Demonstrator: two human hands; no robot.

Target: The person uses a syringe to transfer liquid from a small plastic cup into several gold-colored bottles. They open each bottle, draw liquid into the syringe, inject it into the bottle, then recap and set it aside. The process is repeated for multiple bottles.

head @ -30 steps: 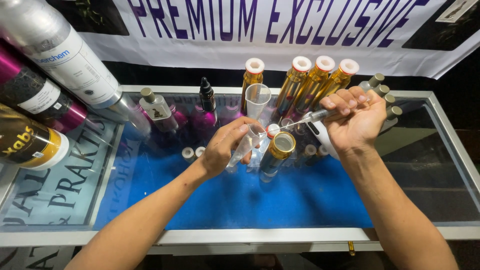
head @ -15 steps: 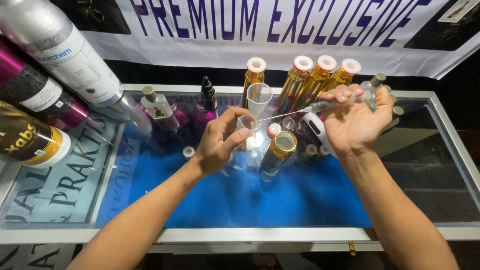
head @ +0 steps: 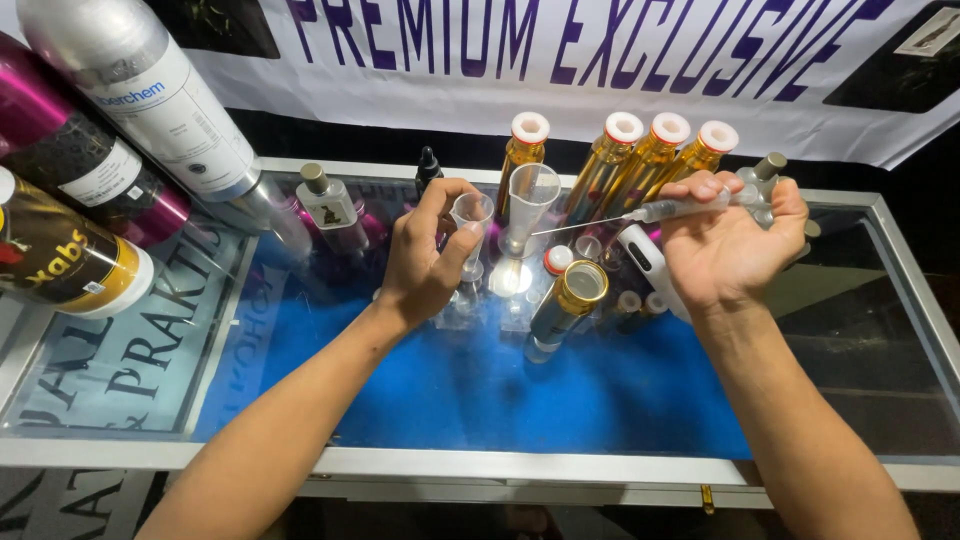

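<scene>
My left hand (head: 425,255) grips a small clear measuring cylinder (head: 470,215) by its upper part, holding it upright above the glass counter top (head: 830,330). My right hand (head: 725,245) holds a clear syringe (head: 680,207) lying level, its long thin needle pointing left towards a taller clear measuring cup (head: 530,200) that stands between my hands. A gold-capped bottle (head: 565,305) stands just in front, between the two hands.
Several amber bottles with white caps (head: 650,150) stand at the back. A dropper bottle (head: 428,170) and a small spray bottle (head: 328,205) are behind my left hand. Large metal canisters (head: 140,95) lean in from the left. A white banner (head: 600,60) hangs behind.
My left hand has lifted the small cylinder up off the counter. My right hand has levelled the syringe, its needle now pointing left.
</scene>
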